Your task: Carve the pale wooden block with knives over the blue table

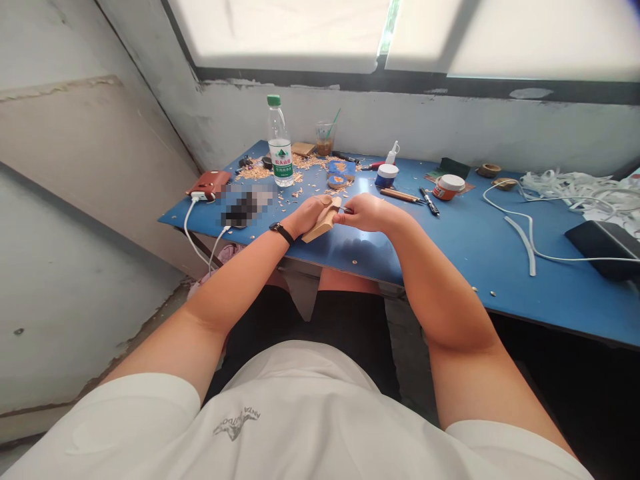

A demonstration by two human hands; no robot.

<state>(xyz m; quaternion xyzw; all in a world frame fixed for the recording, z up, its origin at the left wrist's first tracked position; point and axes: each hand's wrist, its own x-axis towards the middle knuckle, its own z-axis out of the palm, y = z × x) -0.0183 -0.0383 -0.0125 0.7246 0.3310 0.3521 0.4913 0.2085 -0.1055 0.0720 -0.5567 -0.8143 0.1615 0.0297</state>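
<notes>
Above the front edge of the blue table, my left hand [309,215] is closed around a pale wooden piece [320,225]. The piece is tilted, its lower end pointing toward me. My right hand [367,213] is closed on a slim tool [346,210] with a dark handle, and the tool's thin end reaches the upper part of the wood. My left fingers are partly hidden behind the piece. A black watch [283,232] is on my left wrist.
Wood shavings [305,162] lie around a water bottle [281,150] at the back left. A blue-labelled jar [386,176], orange jar [449,187] and pen [429,201] stand or lie right of centre. White cable [530,227] crosses the right side.
</notes>
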